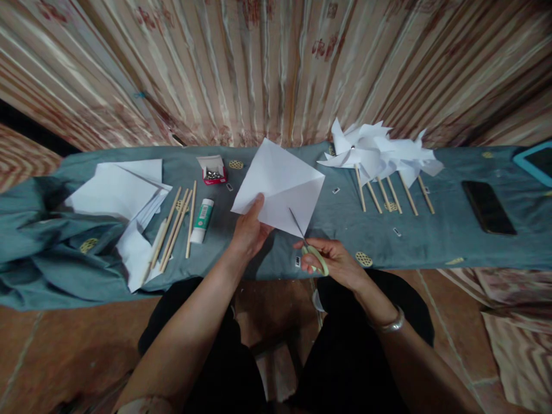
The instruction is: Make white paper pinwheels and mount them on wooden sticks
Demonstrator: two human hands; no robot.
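Note:
My left hand [250, 230] pinches the lower left edge of a white square sheet of paper [280, 181] with crossed fold lines, holding it tilted above the table. My right hand [330, 261] grips scissors [308, 244] with pale green handles. The thin blades point up and left into the sheet's lower edge. A silver bangle sits on my right wrist.
A low table under a blue-grey cloth [448, 230] holds several white paper pinwheels on sticks [379, 158], a paper stack [118, 190], loose wooden sticks [176, 227], a glue stick [202, 220], a red pin box [213, 171], a black phone [488, 207]. Striped curtain behind.

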